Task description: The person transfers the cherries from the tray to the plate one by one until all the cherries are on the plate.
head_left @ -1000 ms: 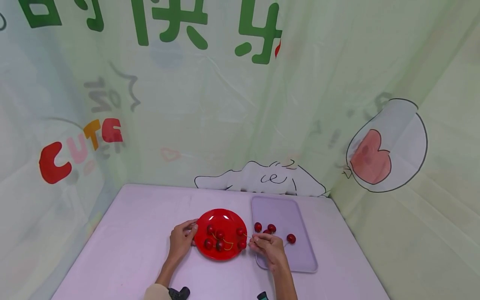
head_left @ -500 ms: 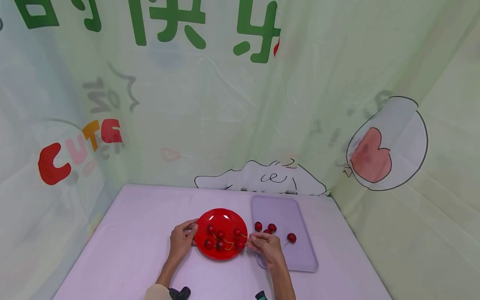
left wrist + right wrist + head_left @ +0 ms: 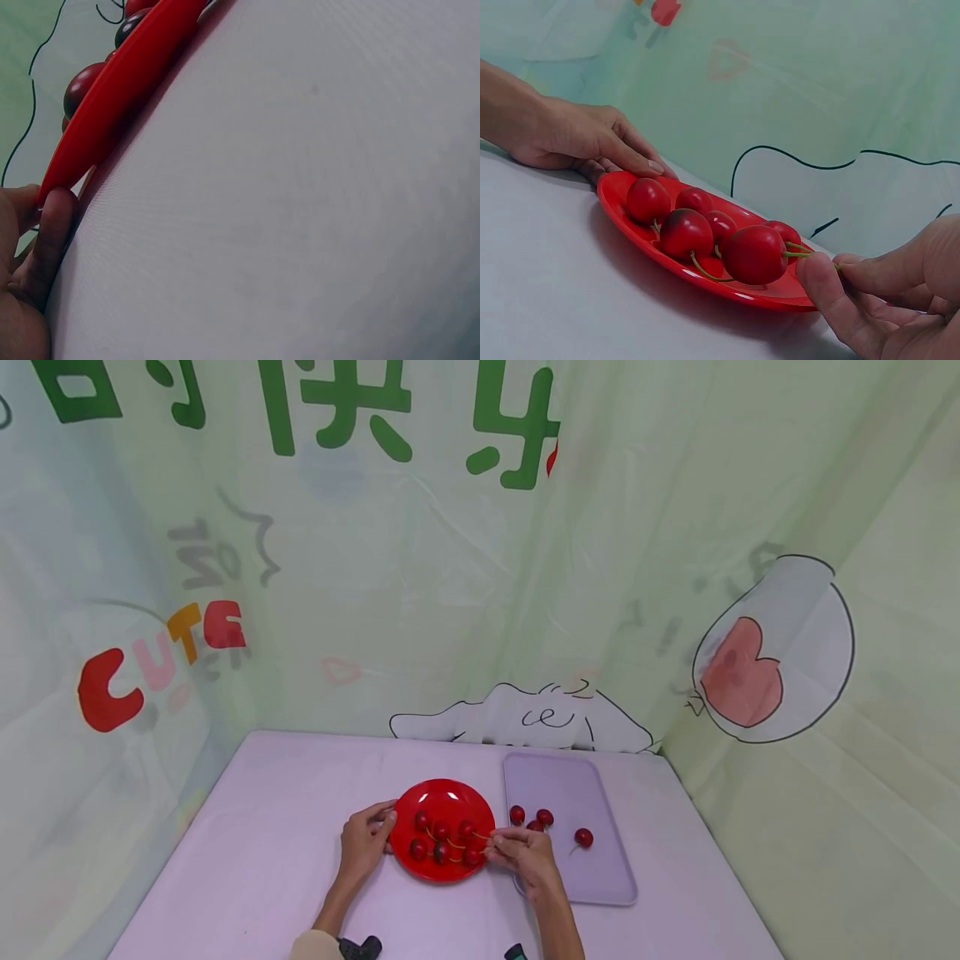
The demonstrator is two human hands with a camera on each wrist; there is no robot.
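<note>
A red plate (image 3: 442, 795) sits near the middle of the table, with several cherries (image 3: 686, 234) in it. At its left rim, my left hand (image 3: 363, 843) pinches the edge between thumb and fingers; the left wrist view shows the plate's rim (image 3: 112, 112) tilted in that grip. On the right side, my right hand (image 3: 528, 857) pinches green stems between thumb and fingertips. Two cherries hang from these stems over the plate's right part, the nearer cherry (image 3: 755, 255) being largest in the right wrist view. Whether they touch the plate I cannot tell.
A pale purple tray (image 3: 551, 777) lies to the right of the plate, partly behind my right hand. Several cherries rest on it, one cherry (image 3: 583, 837) apart from the others. A printed curtain (image 3: 450, 610) hangs behind the table (image 3: 300, 793).
My right hand has moved left, carrying the two cherries from the plate's right rim further in over the plate. My left hand stays at the left rim.
</note>
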